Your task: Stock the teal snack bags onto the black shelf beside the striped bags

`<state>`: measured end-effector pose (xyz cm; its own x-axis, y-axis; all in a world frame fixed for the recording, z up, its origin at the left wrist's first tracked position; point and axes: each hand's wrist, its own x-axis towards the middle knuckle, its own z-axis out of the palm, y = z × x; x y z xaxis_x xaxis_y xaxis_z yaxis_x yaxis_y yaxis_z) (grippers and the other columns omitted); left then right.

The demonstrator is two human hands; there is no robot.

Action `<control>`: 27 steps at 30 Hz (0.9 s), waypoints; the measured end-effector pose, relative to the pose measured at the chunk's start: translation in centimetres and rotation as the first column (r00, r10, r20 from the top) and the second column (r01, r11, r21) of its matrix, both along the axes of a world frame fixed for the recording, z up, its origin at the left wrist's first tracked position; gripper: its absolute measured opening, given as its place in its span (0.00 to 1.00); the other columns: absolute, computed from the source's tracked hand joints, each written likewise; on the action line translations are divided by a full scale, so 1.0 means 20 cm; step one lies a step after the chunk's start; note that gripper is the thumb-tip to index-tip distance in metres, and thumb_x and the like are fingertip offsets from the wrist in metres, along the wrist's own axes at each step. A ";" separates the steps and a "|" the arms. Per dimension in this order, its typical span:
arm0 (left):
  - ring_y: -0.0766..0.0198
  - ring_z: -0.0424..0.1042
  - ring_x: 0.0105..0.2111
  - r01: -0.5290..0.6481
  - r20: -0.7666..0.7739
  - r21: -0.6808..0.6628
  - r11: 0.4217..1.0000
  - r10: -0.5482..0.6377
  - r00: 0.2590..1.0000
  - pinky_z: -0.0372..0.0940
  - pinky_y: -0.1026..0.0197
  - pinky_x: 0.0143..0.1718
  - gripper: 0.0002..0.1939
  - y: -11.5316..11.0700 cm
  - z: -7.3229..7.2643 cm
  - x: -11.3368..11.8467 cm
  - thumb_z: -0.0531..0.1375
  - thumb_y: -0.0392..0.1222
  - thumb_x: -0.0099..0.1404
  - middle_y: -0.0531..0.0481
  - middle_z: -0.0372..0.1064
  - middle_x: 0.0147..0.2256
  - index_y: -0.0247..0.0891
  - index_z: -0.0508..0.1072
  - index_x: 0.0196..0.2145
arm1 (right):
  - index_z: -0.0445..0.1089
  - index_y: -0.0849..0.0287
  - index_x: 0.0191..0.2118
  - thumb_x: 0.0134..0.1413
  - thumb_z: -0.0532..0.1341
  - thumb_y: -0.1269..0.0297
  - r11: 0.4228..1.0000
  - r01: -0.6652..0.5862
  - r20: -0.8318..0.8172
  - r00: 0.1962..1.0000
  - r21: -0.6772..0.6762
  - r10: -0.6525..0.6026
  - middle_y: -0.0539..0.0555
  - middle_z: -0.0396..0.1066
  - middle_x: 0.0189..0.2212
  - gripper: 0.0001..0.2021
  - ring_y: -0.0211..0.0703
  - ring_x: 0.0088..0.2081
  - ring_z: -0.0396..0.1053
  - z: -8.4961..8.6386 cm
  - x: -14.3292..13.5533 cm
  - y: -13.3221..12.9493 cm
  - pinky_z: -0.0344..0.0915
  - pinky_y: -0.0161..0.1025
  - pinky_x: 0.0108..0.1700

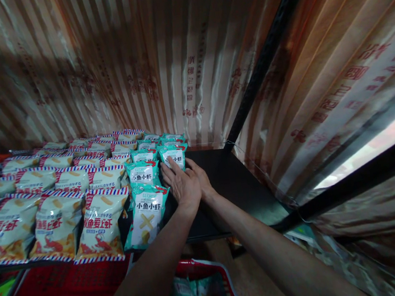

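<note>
A teal snack bag with a white label stands upright in the right-hand column on the black shelf. My left hand lies over the lower front of this bag, its fingers reaching up onto the label. Close against it, my right hand grips at the bag's right side, partly behind the left hand. To the left, another column of teal bags runs back from a front bag, which leans slightly. The lower part of the held bag is hidden by my hands.
Rows of white shrimp-snack bags fill the shelf's left side. A black upright post stands at the back right. Below are a red basket holding teal bags and another red basket. Printed, pleated sheeting hangs behind.
</note>
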<state>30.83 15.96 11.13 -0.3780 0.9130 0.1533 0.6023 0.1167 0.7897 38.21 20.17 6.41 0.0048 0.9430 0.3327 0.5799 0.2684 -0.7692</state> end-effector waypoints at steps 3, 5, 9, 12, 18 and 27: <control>0.46 0.46 0.63 0.002 0.015 -0.008 1.000 -0.002 1.000 0.46 0.48 0.61 0.30 0.01 -0.02 0.00 0.50 0.37 0.63 0.31 0.44 0.64 0.32 0.53 0.62 | 0.65 0.56 0.53 0.47 0.56 0.69 0.999 0.038 0.037 0.999 -0.036 -0.037 0.56 0.71 0.49 0.23 0.49 0.49 0.68 0.02 -0.01 0.00 0.62 0.47 0.53; 0.46 0.45 0.64 0.011 0.019 -0.017 1.000 -0.011 1.000 0.46 0.48 0.61 0.30 0.02 -0.05 0.00 0.50 0.37 0.63 0.31 0.44 0.64 0.32 0.53 0.63 | 0.65 0.57 0.53 0.47 0.56 0.68 0.997 0.067 0.054 0.996 -0.041 -0.065 0.58 0.71 0.48 0.24 0.50 0.49 0.68 0.01 -0.02 -0.02 0.63 0.47 0.52; 0.49 0.44 0.64 0.033 0.053 0.008 0.999 -0.033 0.998 0.44 0.48 0.62 0.29 0.02 -0.07 -0.01 0.49 0.37 0.64 0.35 0.46 0.64 0.35 0.53 0.63 | 0.65 0.60 0.54 0.49 0.55 0.65 0.995 0.088 0.074 0.994 -0.036 -0.085 0.60 0.71 0.46 0.24 0.51 0.48 0.67 -0.02 -0.02 -0.04 0.63 0.47 0.51; 0.50 0.45 0.64 0.028 0.096 0.012 1.000 -0.029 0.995 0.45 0.47 0.62 0.29 0.01 -0.04 0.00 0.49 0.36 0.63 0.38 0.48 0.64 0.37 0.54 0.62 | 0.65 0.59 0.54 0.49 0.55 0.65 0.996 0.082 0.053 0.995 -0.025 -0.081 0.60 0.70 0.47 0.24 0.51 0.48 0.66 -0.04 -0.02 -0.04 0.63 0.47 0.51; 0.49 0.46 0.64 -0.047 0.139 -0.036 0.998 0.052 0.989 0.45 0.47 0.62 0.29 0.01 0.02 0.02 0.50 0.37 0.62 0.36 0.48 0.63 0.35 0.56 0.61 | 0.65 0.55 0.52 0.50 0.54 0.64 0.996 0.084 0.082 0.993 -0.034 -0.081 0.57 0.71 0.44 0.22 0.49 0.46 0.67 -0.02 -0.03 -0.02 0.62 0.46 0.50; 0.47 0.43 0.64 -0.043 0.097 0.051 0.998 0.038 0.995 0.44 0.43 0.62 0.29 0.01 -0.05 0.02 0.50 0.37 0.63 0.35 0.45 0.64 0.34 0.54 0.62 | 0.63 0.57 0.55 0.51 0.55 0.66 0.991 0.111 0.126 0.987 -0.078 -0.100 0.60 0.68 0.50 0.23 0.52 0.51 0.65 -0.07 -0.04 -0.01 0.62 0.47 0.53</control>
